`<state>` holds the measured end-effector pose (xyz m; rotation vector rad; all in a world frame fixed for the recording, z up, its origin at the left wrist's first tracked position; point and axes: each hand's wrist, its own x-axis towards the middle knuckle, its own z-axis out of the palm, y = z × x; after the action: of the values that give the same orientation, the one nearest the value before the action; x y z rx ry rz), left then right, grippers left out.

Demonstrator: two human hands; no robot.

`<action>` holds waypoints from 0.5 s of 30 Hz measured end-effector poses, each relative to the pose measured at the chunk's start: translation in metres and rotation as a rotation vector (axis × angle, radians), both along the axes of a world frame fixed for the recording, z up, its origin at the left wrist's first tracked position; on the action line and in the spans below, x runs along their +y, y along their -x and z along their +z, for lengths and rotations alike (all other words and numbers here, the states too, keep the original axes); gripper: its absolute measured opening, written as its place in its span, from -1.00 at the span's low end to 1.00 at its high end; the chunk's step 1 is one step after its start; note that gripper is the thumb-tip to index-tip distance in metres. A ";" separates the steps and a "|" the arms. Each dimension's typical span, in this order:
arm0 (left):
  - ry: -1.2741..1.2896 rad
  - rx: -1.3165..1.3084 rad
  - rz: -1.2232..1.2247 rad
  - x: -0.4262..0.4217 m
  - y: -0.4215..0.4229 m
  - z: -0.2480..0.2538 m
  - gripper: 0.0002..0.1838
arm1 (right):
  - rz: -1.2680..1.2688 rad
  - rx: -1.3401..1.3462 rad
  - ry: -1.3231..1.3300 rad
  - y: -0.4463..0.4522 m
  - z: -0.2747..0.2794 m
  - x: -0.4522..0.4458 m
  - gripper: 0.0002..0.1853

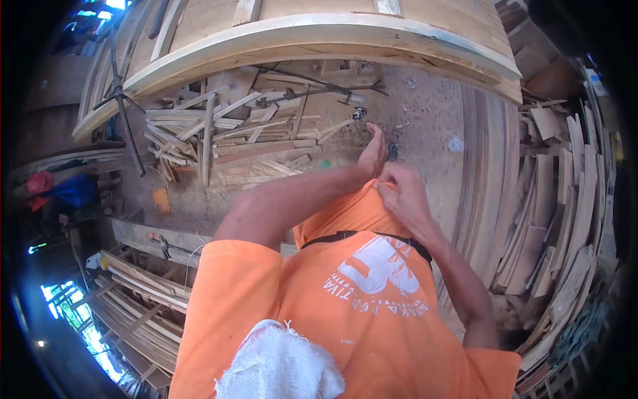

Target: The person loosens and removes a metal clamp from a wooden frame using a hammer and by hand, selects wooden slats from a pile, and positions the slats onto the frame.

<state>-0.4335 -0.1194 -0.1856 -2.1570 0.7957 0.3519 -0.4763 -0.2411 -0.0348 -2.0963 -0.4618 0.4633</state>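
My right hand is closed on the lower part of the orange T-shirt, pulling the fabric forward into a fold. Right beside it, and partly behind the fold, my left hand points away with its fingers stretched out. I see nothing held in the left hand; its wrist touches or nearly touches the pulled fabric. A dark strap crosses the shirt at the waist. At the bottom, a white cloth lies over the upper part of the shirt.
Ahead stands a large wooden panel frame. A metal bar clamp is at its left. Wood offcuts litter the floor. Long boards lie to the right beside scrap wood. Stacked planks are at lower left.
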 end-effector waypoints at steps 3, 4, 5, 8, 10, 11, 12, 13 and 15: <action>-0.114 -0.094 -0.025 -0.006 0.009 -0.013 -0.54 | -0.070 0.050 -0.318 0.003 0.034 0.024 -0.81; -0.094 -0.074 -0.082 -0.006 0.009 0.006 -0.54 | -0.077 0.046 -0.315 0.005 0.028 0.020 -0.81; -0.075 -0.059 -0.142 -0.007 0.006 0.015 -0.53 | -0.039 0.092 -0.180 0.007 0.017 0.013 -0.81; -0.060 -0.049 -0.023 -0.011 -0.003 0.030 -0.50 | 0.058 0.136 0.122 0.019 -0.028 -0.025 -0.82; -0.301 -0.134 -0.057 -0.007 -0.018 0.049 -0.40 | 0.196 0.215 0.217 0.010 -0.016 -0.028 -0.85; -0.305 -0.124 -0.044 -0.005 -0.012 0.051 -0.40 | 0.211 0.220 0.216 0.003 0.001 -0.025 -0.85; -0.358 -0.189 -0.141 -0.005 -0.007 0.054 -0.41 | 0.132 0.150 0.054 -0.010 0.017 -0.022 -0.87; -0.413 -0.265 -0.245 -0.006 -0.008 0.056 -0.41 | 0.043 0.069 -0.109 -0.027 0.029 -0.019 -0.88; -0.366 -0.292 -0.295 -0.015 -0.003 0.051 -0.41 | 0.103 0.004 -0.161 -0.058 0.050 -0.008 -0.80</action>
<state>-0.4301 -0.1343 -0.1348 -1.6724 0.7968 0.0222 -0.4183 -0.2493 0.0156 -1.9228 -0.5871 0.4741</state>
